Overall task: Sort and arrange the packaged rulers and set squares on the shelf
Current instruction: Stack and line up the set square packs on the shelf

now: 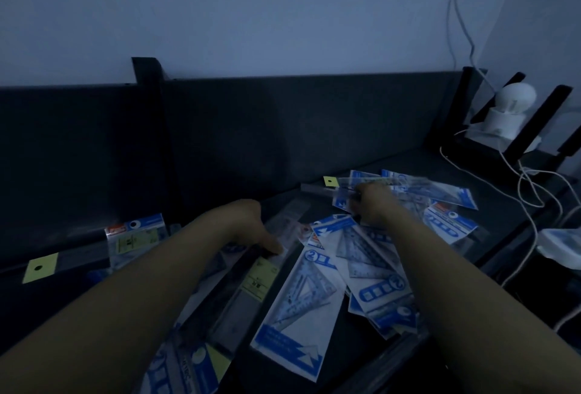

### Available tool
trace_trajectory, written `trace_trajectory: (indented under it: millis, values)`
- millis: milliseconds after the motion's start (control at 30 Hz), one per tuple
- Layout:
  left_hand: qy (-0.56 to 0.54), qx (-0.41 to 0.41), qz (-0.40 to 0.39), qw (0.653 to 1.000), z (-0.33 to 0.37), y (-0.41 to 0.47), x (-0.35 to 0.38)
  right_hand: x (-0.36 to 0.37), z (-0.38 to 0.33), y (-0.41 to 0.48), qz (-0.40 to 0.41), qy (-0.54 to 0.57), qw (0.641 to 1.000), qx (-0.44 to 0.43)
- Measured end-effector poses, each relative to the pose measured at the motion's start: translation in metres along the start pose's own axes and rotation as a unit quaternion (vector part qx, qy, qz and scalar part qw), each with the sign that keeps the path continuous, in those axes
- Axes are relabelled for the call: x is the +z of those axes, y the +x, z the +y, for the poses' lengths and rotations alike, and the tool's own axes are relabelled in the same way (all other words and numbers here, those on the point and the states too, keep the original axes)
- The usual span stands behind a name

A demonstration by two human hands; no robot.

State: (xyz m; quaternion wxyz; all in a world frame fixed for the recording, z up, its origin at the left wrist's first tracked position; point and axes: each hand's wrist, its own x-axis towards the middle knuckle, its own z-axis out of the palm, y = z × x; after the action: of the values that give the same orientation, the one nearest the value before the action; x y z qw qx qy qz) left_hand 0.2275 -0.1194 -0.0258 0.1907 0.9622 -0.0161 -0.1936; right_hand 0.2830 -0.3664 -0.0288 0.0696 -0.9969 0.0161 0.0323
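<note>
Many packets (355,268) crowd the shelf (408,161) beside white cables (531,221).

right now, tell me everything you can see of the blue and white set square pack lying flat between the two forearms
The set square pack is a long clear sleeve over a white card, blue band at the near end, circled 2 near the far end, a see-through triangle inside. It lies flat and diagonal on the dark shelf, beside a yellow-labelled ruler pack; another blue pack seems to overlap its far right corner. Neither left hand nor right hand touches it.
</note>
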Motion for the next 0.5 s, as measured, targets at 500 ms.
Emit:
trace_trajectory:
  millis: [500]
  values:
    - [-0.084, 0.069, 0.149, 0.983, -0.005, -0.005, -0.013, -0.032, -0.012, -0.027, 0.200, 0.057, 0.974, -0.089]
